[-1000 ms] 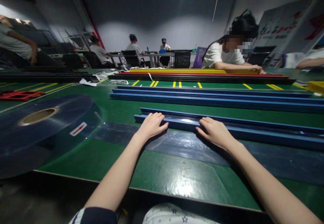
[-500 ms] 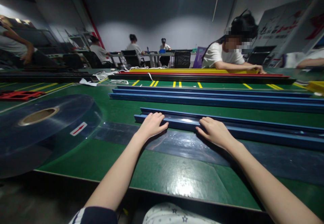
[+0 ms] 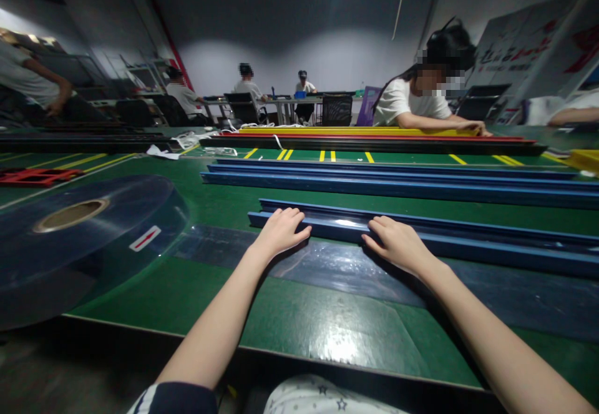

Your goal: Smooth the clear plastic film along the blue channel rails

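1. Green table (image 3: 140,301) is seen in a dim room, with several people seated at desks along the far wall.
2. Across the table, yellow, red and black bars (image 3: 350,142) are laid side by side, and a co-worker (image 3: 405,105) is bent over them.
3. Nearer, blue rails (image 3: 374,180) are set lengthwise, apart from the nearest blue channel (image 3: 468,248), which is placed crosswise before the person.
4. By the left hand (image 3: 281,230), the channel's near wall is held close to its left end, fingers loosely bent over the top and thumb spread along the front.
5. By the right hand (image 3: 395,242), the same wall is held farther right, fingers half curled, thumb pointed inward; how firmly either hand is pressed cannot be told.
6. Under both wrists, a clear strip (image 3: 337,264) is stretched flat from a large roll (image 3: 135,202), marked with a red-arrow label (image 3: 145,238).
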